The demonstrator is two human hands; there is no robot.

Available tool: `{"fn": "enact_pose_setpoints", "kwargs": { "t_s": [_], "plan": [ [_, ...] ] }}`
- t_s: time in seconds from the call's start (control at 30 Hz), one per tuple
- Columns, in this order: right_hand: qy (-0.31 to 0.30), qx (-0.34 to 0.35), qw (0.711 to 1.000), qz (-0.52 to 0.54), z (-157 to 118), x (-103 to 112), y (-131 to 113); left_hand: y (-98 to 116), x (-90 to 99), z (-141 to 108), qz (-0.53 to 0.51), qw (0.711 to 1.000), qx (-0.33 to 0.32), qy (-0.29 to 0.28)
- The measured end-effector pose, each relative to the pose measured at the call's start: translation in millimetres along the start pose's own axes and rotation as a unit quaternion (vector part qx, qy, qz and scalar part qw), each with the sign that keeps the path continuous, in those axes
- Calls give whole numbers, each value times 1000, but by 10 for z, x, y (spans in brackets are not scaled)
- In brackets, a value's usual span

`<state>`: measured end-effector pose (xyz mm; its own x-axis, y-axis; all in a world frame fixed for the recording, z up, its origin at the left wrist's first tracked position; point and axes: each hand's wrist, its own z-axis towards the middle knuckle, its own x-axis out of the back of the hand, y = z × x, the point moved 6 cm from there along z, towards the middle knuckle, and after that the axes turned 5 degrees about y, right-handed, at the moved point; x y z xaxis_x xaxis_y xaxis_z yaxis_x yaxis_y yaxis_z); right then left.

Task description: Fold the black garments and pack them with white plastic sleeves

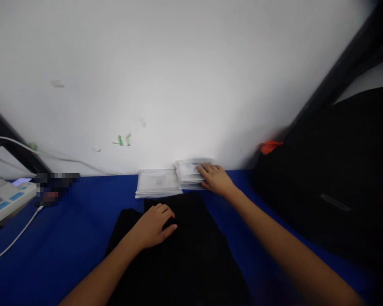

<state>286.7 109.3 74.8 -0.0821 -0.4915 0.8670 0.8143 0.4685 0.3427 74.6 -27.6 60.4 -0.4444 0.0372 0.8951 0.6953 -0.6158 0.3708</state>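
Black cloth (pixel 191 255) lies on the blue table surface in front of me. My left hand (pixel 156 225) rests on its upper part, fingers slightly curled and apart, holding nothing. Against the wall stand two stacks of flat white packets. My right hand (pixel 215 177) reaches to the right stack (pixel 187 172), which has dark print on top; its fingers are spread over the top packet and the thumb is at the near edge. Beside it on the left, the other stack (pixel 158 182) is untouched.
A white power strip (pixel 11 199) with cables sits at the left edge, near a blurred-out dark item (pixel 55 187). A large black item (pixel 322 182) fills the right side, with an orange piece (pixel 270 147) by it. The white wall (pixel 191 85) rises behind the table (pixel 73 238).
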Motion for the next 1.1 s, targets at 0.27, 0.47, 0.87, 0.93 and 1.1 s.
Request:
{"fn": "enact_pose_setpoints", "kwargs": {
  "t_s": [0.27, 0.47, 0.87, 0.93, 1.1],
  "plan": [
    [17, -43, 999, -3, -89, -16, 106, 1, -2, 2, 1, 1000, -3, 2],
    [34, -28, 999, 15, -95, -91, 45, -1, -14, 11, -2, 1000, 15, -16],
    [41, -51, 997, 36, -79, -175, -77, -40, -41, 3, -13, 1000, 18, -18],
    [35, -44, 998, 29, -66, -172, -75, -47, -44, 1, -16, 999, 20, -21],
    [42, -33, 998, 32, -25, -125, -99, -46, -40, -5, -24, 999, 30, -29]
  ]
}}
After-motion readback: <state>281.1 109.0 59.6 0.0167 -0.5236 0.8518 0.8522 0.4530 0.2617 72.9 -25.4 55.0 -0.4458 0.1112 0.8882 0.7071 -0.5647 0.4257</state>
